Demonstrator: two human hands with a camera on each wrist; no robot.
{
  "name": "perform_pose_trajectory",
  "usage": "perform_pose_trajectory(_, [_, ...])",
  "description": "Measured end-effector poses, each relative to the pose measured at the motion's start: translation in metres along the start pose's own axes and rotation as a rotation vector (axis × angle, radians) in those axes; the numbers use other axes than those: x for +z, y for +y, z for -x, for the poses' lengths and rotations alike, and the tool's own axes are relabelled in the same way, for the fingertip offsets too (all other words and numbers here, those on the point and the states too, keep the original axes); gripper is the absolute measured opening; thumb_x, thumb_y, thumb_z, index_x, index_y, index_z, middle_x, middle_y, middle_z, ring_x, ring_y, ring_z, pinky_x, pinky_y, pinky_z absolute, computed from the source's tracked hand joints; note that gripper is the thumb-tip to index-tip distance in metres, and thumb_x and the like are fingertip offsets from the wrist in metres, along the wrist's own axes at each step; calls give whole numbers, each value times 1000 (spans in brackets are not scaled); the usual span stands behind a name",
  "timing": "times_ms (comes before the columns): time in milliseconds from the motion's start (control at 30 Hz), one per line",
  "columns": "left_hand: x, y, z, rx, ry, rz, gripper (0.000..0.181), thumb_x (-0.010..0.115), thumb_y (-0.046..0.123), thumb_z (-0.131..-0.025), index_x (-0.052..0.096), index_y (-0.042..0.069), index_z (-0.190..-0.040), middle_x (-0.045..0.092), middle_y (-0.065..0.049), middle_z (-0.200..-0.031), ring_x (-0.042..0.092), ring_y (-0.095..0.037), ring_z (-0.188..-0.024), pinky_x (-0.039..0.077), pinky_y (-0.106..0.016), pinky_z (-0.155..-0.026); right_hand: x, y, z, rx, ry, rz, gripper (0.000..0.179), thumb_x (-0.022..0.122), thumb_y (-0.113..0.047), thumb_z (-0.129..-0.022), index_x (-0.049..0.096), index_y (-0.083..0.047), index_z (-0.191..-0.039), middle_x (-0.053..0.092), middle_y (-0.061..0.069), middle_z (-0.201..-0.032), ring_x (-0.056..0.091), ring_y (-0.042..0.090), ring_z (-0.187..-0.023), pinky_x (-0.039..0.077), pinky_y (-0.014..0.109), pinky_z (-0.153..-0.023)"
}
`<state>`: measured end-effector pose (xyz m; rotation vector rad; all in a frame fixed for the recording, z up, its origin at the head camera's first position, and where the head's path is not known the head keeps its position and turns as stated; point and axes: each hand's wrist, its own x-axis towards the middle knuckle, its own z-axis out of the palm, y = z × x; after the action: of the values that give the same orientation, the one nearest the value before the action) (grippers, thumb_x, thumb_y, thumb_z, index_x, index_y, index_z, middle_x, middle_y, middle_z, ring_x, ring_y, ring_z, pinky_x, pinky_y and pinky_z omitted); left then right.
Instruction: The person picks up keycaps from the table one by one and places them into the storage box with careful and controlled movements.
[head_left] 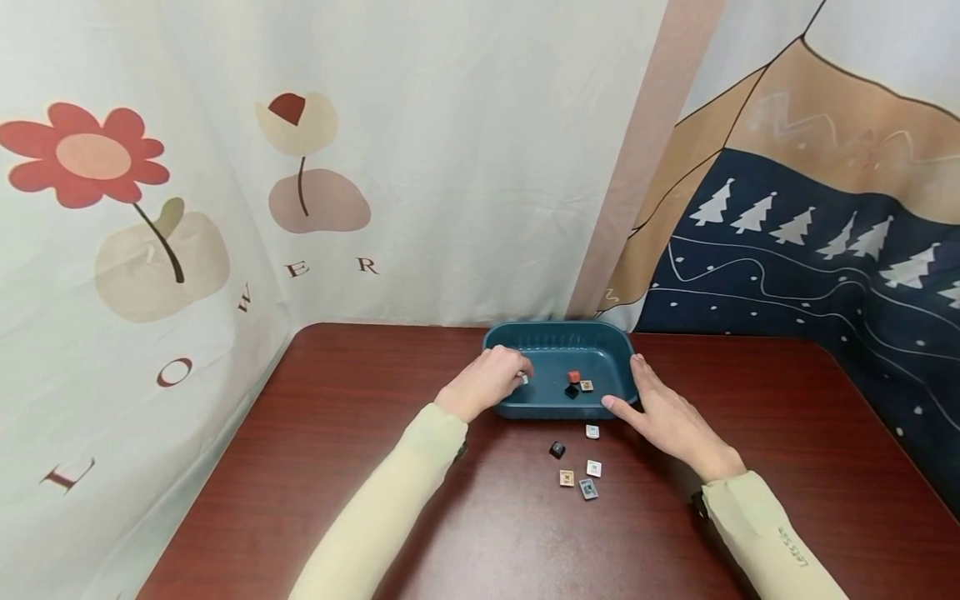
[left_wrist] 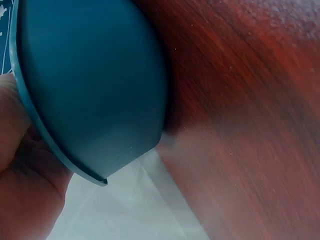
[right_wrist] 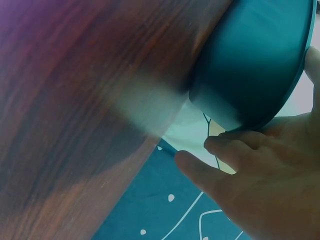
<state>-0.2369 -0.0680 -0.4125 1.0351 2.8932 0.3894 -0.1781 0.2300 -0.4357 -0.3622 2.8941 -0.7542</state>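
A blue-green tray (head_left: 558, 410) stands at the back of the table. My left hand (head_left: 489, 379) reaches over its left rim with curled fingers and pinches a small white keycap (head_left: 524, 379) low inside it. In the left wrist view, the tray's outer wall (left_wrist: 95, 90) hides the fingertips. At the tray's right end, my right hand (head_left: 671, 417) rests with its thumb at the front rim and its fingers extended along the outside. Inside the tray lie a red keycap (head_left: 573, 377), a black keycap (head_left: 572, 391) and a beige keycap (head_left: 587, 386).
In front of the tray, several loose keycaps lie on the brown table (head_left: 360, 433): a black one (head_left: 557, 449), a beige one (head_left: 566, 478), a grey one (head_left: 588, 488) and two white ones (head_left: 592, 432). A printed curtain (head_left: 465, 167) hangs right behind the table.
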Motion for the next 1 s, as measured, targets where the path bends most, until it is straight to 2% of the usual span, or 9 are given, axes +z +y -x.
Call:
perform_pose_trajectory(167, [3, -1, -3, -6, -43, -29, 19, 70, 9, -100, 79, 9, -116, 77, -4, -113, 71, -18, -104, 57, -29, -88, 1, 1, 0, -2, -2, 0, 110, 46, -74, -98, 9, 8, -162, 10, 29, -169, 19, 50, -153, 24, 65, -117])
perform_pose_trajectory(300, [5, -1, -2, 0, -28, -78, 22, 72, 14, -99, 78, 11, -120, 74, -3, -120, 70, -17, -110, 57, -31, -89, 1, 1, 0, -10, 4, 0, 110, 47, -72, -98, 10, 8, -162, 12, 30, -168, 20, 50, -152, 24, 64, -117])
perform_pose_trajectory(433, [6, 1, 3, 33, 49, -106, 26, 72, 17, -100, 76, 13, -125, 70, -3, -130, 66, -19, -119, 55, -34, -96, 1, 1, 0, -9, 1, 2, 109, 47, -72, -98, 10, 8, -162, 12, 30, -168, 20, 50, -152, 24, 64, -117])
perform_pose_trajectory(667, [7, 6, 17, 166, 241, -124, 47, 72, 19, -99, 61, 9, -144, 64, -7, -140, 62, -23, -126, 48, -38, -106, 0, 1, -1, -10, -4, 5, 108, 48, -71, -99, 9, 8, -162, 12, 30, -168, 20, 51, -152, 24, 65, -117])
perform_pose_trajectory(800, [8, 9, 26, 252, 343, -123, 54, 75, 18, -97, 57, 5, -146, 60, -11, -144, 57, -26, -132, 45, -42, -110, 0, 1, -1, -11, -4, 9, 108, 48, -71, -99, 9, 8, -162, 11, 30, -168, 19, 51, -152, 25, 65, -117])
perform_pose_trajectory(900, [7, 13, 33, 296, 373, -128, 54, 75, 19, -97, 57, 4, -146, 56, -14, -148, 53, -30, -137, 43, -46, -112, 1, 1, -1, -11, -4, 12, 108, 47, -71, -99, 9, 8, -162, 11, 30, -168, 20, 51, -152, 26, 65, -116])
perform_pose_trajectory(1000, [8, 18, 39, 316, 368, -154, 52, 73, 22, -99, 57, 6, -146, 54, -13, -151, 50, -31, -140, 41, -47, -114, 1, 1, -1, -11, -4, 12, 108, 47, -71, -99, 9, 8, -162, 11, 30, -168, 20, 51, -152, 26, 66, -116])
